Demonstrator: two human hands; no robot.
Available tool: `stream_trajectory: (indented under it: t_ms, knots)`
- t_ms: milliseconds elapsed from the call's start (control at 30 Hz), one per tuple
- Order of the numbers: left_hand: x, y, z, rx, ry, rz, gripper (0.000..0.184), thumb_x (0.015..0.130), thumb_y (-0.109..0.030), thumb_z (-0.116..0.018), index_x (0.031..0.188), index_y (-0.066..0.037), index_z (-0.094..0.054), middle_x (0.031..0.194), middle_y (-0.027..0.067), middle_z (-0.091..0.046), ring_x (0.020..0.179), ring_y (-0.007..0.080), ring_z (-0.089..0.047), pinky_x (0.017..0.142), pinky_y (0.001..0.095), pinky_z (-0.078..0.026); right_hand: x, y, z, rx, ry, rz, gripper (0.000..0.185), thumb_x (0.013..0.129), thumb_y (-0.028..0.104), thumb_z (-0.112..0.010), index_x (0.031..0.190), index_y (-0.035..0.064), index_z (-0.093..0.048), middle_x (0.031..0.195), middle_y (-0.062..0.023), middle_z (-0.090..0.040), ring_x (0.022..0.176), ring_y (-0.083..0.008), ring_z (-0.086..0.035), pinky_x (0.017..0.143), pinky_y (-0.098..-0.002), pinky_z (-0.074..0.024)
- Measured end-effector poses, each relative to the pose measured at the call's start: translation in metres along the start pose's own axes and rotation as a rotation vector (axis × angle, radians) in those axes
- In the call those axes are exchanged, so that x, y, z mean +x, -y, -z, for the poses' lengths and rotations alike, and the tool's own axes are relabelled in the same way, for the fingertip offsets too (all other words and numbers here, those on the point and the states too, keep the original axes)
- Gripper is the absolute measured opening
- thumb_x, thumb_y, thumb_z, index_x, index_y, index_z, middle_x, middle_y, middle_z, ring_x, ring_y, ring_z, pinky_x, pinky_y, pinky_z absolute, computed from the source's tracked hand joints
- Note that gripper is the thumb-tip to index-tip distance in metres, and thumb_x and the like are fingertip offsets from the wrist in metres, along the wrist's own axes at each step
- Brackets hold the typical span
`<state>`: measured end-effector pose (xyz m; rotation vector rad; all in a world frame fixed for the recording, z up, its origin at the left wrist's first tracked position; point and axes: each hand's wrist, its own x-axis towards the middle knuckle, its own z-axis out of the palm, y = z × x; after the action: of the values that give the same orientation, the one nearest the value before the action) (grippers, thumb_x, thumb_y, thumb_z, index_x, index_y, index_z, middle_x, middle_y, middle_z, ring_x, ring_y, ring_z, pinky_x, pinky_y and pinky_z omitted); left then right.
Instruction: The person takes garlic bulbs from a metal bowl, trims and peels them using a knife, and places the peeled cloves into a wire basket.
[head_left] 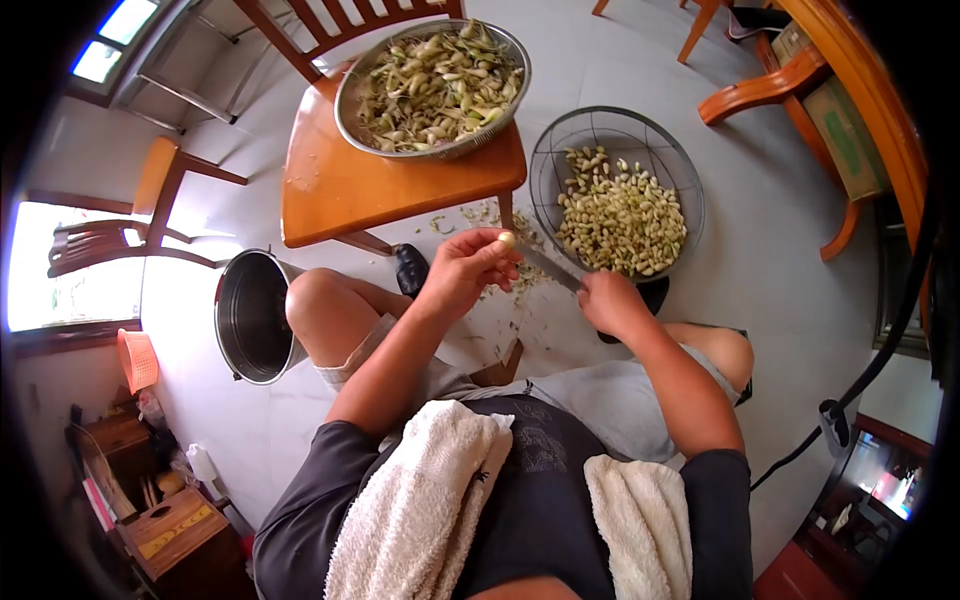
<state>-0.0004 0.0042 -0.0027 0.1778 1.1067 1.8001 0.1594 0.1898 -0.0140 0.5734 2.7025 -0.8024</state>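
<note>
My left hand (470, 268) pinches a small pale bulb (507, 239) between thumb and fingers. My right hand (610, 300) is closed around the handle end of a knife (552, 268), whose blade points up and left with its tip beside the bulb. Beyond my left hand, a metal colander (480, 137) full of untrimmed bulbs with stems (440, 85) rests on a wooden chair (390, 200). A wire-framed round basket (692, 190) on the floor, beyond my right hand, holds many trimmed pale bulbs (620, 215).
Peel scraps (520, 285) lie on the floor below my hands. A dark metal bucket (253, 320) stands left of my knee. Another chair (160, 205) is at the far left, and wooden furniture (850, 90) at the upper right. A black cable (880, 360) hangs at the right.
</note>
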Motion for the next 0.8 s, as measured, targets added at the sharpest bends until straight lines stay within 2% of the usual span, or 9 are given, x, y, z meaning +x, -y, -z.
stream_trajectory:
  t_ms: [100,233,367,467,533,633,733,767,800]
  knots:
    - [0.013,-0.010,-0.025,0.137,-0.010,0.020,0.019,0.088,-0.013,-0.062,0.101,0.001,-0.059,0.081,0.0091,-0.062,0.064,0.0152,-0.061,0.058,0.0286,-0.051,0.001,-0.003,-0.012,-0.156,0.244,-0.004,0.019,0.080,0.017,-0.055,0.080,0.0004,-0.063,0.081,-0.0212,-0.063,0.081,-0.0388,-0.061,0.074,-0.0459,-0.0481]
    - [0.049,-0.014,-0.067,0.242,0.063,0.037,0.021,0.086,-0.013,-0.064,0.095,0.005,-0.058,0.081,0.0106,-0.062,0.066,0.0155,-0.061,0.058,0.0283,-0.051,-0.003,-0.007,-0.032,-0.184,0.292,0.073,0.018,0.078,0.017,-0.054,0.080,0.0022,-0.064,0.083,-0.0199,-0.064,0.083,-0.0367,-0.061,0.075,-0.0459,-0.0485]
    - [0.083,0.002,-0.111,0.426,0.126,0.087,0.043,0.086,-0.021,-0.065,0.115,0.008,-0.054,0.092,0.0138,-0.064,0.073,0.0179,-0.063,0.065,0.0290,-0.053,-0.004,-0.001,-0.029,-0.197,0.333,0.094,0.017,0.075,0.013,-0.053,0.081,0.0032,-0.065,0.085,-0.0199,-0.064,0.085,-0.0364,-0.061,0.076,-0.0455,-0.0487]
    - [0.084,-0.013,-0.111,1.043,0.143,-0.465,0.044,0.086,-0.022,-0.064,0.119,0.005,-0.054,0.095,0.0117,-0.064,0.075,0.0166,-0.064,0.065,0.0269,-0.052,-0.006,0.005,-0.019,-0.206,0.323,0.100,0.018,0.075,0.009,-0.051,0.083,0.0023,-0.066,0.087,-0.0204,-0.064,0.086,-0.0362,-0.062,0.076,-0.0451,-0.0488]
    - [0.077,-0.067,-0.100,0.894,0.163,-0.256,0.034,0.085,-0.021,-0.064,0.109,0.002,-0.061,0.087,0.0076,-0.066,0.069,0.0117,-0.061,0.062,0.0256,-0.052,-0.005,-0.001,-0.023,-0.188,0.304,0.093,0.017,0.076,0.014,-0.054,0.081,0.0026,-0.065,0.085,-0.0195,-0.064,0.085,-0.0370,-0.060,0.075,-0.0466,-0.0483]
    - [0.092,-0.129,-0.050,1.001,-0.263,-0.516,0.021,0.084,-0.017,-0.063,0.096,-0.001,-0.066,0.072,0.0046,-0.065,0.059,0.0102,-0.059,0.053,0.0244,-0.050,-0.007,-0.004,-0.021,-0.194,0.352,0.075,0.017,0.076,0.014,-0.054,0.082,0.0021,-0.066,0.085,-0.0194,-0.064,0.083,-0.0370,-0.060,0.074,-0.0466,-0.0483]
    - [0.119,-0.192,0.025,1.158,-0.550,-0.624,0.022,0.080,-0.019,-0.065,0.091,0.000,-0.067,0.073,0.0095,-0.066,0.058,0.0151,-0.061,0.054,0.0298,-0.049,-0.010,0.001,-0.014,-0.210,0.397,0.112,0.018,0.072,0.007,-0.052,0.081,0.0005,-0.066,0.085,-0.0209,-0.065,0.083,-0.0380,-0.062,0.073,-0.0450,-0.0501]
    - [0.135,-0.203,0.057,1.280,-0.635,-0.622,0.028,0.075,-0.026,-0.070,0.087,-0.001,-0.067,0.073,0.0104,-0.066,0.061,0.0177,-0.062,0.058,0.0312,-0.051,-0.010,0.002,-0.014,-0.203,0.396,0.121,0.018,0.072,0.007,-0.052,0.081,0.0004,-0.066,0.085,-0.0207,-0.065,0.083,-0.0378,-0.062,0.072,-0.0449,-0.0501]
    - [0.144,-0.214,0.069,1.332,-0.661,-0.430,0.029,0.072,-0.027,-0.071,0.084,-0.002,-0.068,0.072,0.0106,-0.066,0.063,0.0185,-0.063,0.061,0.0315,-0.051,-0.010,0.002,-0.015,-0.197,0.393,0.129,0.018,0.071,0.007,-0.053,0.081,0.0003,-0.066,0.084,-0.0205,-0.065,0.082,-0.0376,-0.063,0.072,-0.0447,-0.0502]
